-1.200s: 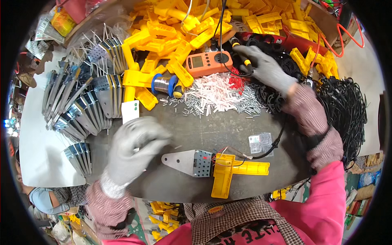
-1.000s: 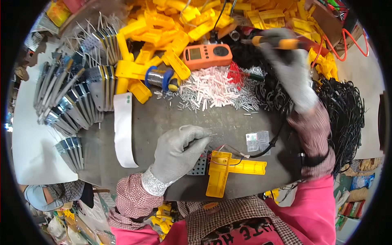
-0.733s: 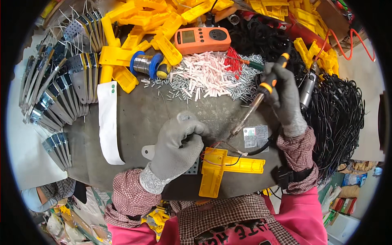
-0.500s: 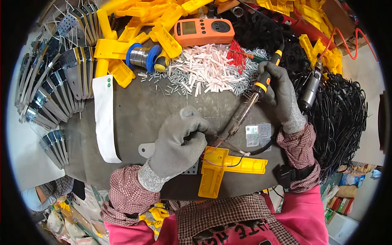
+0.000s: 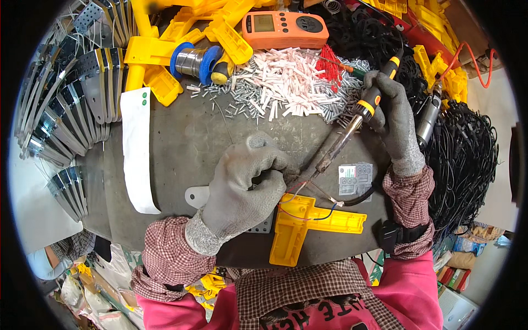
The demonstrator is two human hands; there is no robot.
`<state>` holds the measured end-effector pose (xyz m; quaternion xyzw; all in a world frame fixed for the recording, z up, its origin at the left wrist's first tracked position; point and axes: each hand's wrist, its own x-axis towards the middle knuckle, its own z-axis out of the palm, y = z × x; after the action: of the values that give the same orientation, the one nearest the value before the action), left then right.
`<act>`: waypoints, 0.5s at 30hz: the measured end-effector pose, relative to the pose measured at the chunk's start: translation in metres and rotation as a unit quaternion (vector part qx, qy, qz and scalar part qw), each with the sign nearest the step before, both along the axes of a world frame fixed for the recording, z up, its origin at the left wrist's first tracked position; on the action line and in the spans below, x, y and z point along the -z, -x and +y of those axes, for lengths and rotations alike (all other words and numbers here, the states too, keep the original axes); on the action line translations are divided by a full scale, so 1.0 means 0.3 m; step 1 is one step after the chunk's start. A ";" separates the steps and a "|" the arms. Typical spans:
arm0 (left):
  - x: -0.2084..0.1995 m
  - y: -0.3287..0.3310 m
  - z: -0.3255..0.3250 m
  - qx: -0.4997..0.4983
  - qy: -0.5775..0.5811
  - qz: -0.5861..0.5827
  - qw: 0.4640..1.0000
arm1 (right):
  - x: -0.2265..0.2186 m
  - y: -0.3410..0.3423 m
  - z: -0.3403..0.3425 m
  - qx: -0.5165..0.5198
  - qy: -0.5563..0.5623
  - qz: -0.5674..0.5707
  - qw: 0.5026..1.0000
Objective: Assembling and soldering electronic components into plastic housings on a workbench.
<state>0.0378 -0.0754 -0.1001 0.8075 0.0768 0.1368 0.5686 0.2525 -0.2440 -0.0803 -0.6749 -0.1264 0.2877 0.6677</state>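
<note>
In the head view, the right hand (image 5: 397, 124), in a grey knit glove, has its grip closed around the black-and-yellow handle of a soldering iron (image 5: 342, 140) with a long metal barrel. The iron slants down toward the left, its tip end near the left hand (image 5: 245, 181). That hand, gloved the same way, has its thumb and fingers pressed together beside thin red and pale wires (image 5: 324, 192); whether a wire is pinched there is too small to tell.

Just below the fingertips, a yellow plastic T-shaped housing (image 5: 291, 234) lies on the dark grey tabletop (image 5: 181, 165), the wires crossing over it toward a thick black cable (image 5: 361, 197). A flat silver metal bracket (image 5: 198, 196) with a rounded, holed end lies partly hidden under the left hand. Near the iron is a clear sheet of printed labels (image 5: 355, 179).

Beyond the hands lie a heap of small pale pink tubes (image 5: 286, 85) mixed with metal pins, an orange handheld meter (image 5: 286, 30) and a blue-flanged spool of silvery wire (image 5: 190, 61). A white paper strip (image 5: 137, 154) lies to the left, near stacked metal brackets (image 5: 60, 126); a large black cable bundle (image 5: 462, 159) lies at the right.
</note>
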 end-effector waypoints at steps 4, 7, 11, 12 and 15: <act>0.010 -0.013 -0.004 -0.008 -0.011 -0.055 0.998 | 0.018 -0.013 -0.009 -0.022 -0.001 0.000 1.000; -0.011 -0.014 -0.007 0.005 0.005 -0.025 1.000 | 0.020 -0.020 -0.012 -0.046 -0.003 -0.011 0.999; 0.001 -0.012 -0.001 0.027 0.002 0.003 1.000 | 0.014 -0.017 -0.014 -0.031 0.008 -0.023 0.999; 0.000 -0.013 -0.002 0.025 -0.003 0.001 1.000 | 0.012 -0.014 -0.011 -0.024 0.016 -0.022 0.999; -0.007 -0.016 -0.007 0.022 -0.007 0.006 1.000 | 0.010 -0.010 -0.006 -0.022 0.020 -0.017 0.999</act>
<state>0.0426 -0.0775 -0.0979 0.8137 0.0610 0.1199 0.5654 0.2553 -0.2456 -0.0834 -0.6898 -0.1466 0.2928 0.6457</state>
